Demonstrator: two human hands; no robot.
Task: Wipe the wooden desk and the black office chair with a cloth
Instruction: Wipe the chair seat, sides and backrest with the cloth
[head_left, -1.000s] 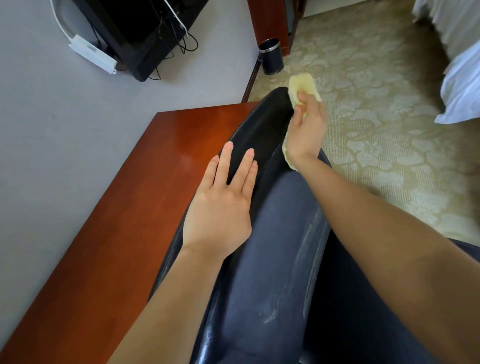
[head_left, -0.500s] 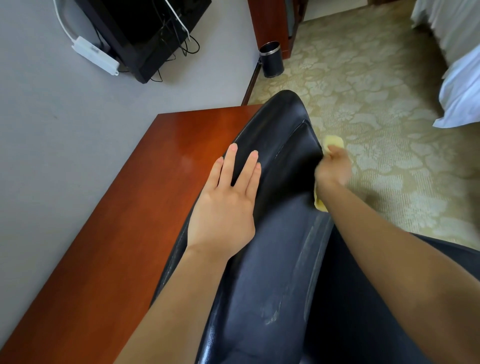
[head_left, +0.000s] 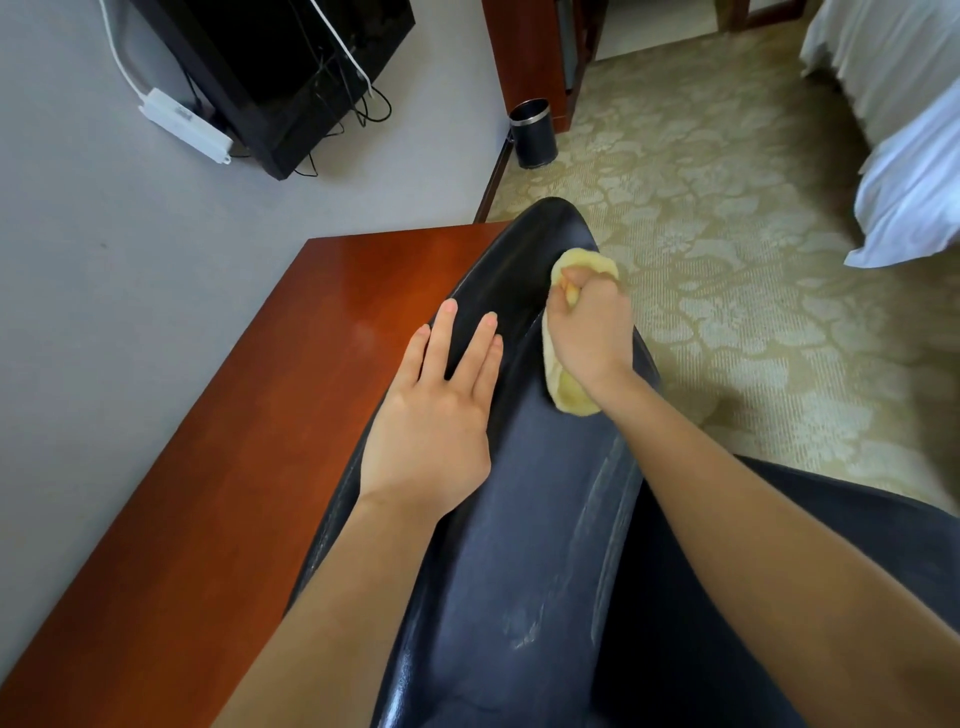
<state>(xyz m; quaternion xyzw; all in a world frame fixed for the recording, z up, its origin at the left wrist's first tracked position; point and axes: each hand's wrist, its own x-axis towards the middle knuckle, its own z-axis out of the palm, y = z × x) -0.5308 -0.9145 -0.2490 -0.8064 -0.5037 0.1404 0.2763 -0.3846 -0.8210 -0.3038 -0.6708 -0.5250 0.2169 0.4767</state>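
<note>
The black office chair fills the middle of the view, its backrest top pointing away from me. My left hand lies flat on the backrest's left side with straight fingers. My right hand grips a bunched yellow cloth and presses it on the backrest near its top right edge. The cloth shows above and below the fist. The reddish wooden desk runs along the chair's left side against the grey wall.
A black TV with dangling cables and a white power strip hang on the wall. A black waste bin stands on the patterned carpet by a wooden cabinet. White bedding lies at the right.
My right hand with the cloth swept from the top of the backrest down its right edge, then came back up onto the backrest. My left hand has stayed flat in place.
</note>
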